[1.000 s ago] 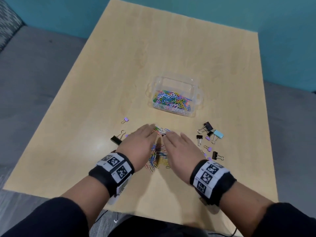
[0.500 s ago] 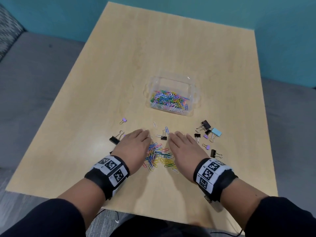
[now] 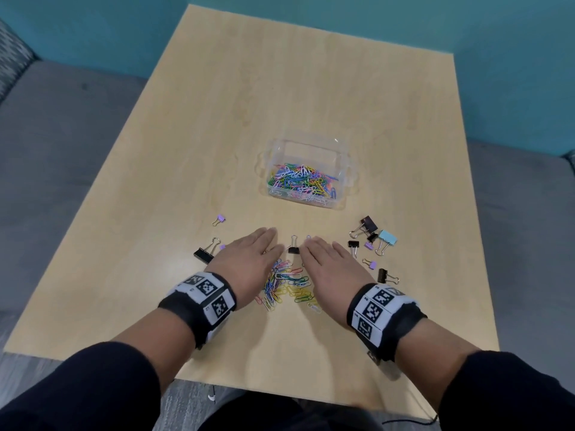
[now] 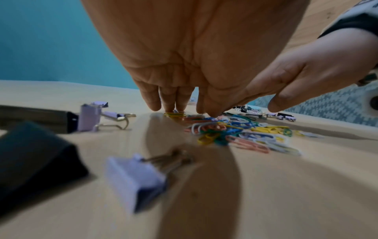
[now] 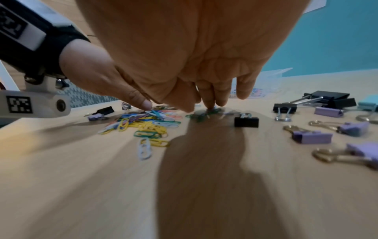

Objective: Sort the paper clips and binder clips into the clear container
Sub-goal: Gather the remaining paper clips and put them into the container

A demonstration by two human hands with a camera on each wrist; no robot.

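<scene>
Lying between flat hands (image 3: 289, 265): loose paper clips (image 3: 287, 286).

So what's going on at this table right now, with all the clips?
A person is sorting clips. Both hands lie flat on the table, the left hand and right hand on either side of a loose pile of coloured paper clips, fingers straight and holding nothing. The clear container beyond them already holds many paper clips. Binder clips lie scattered outside it, including a small black binder clip between the fingertips and a light blue one to the right.
</scene>
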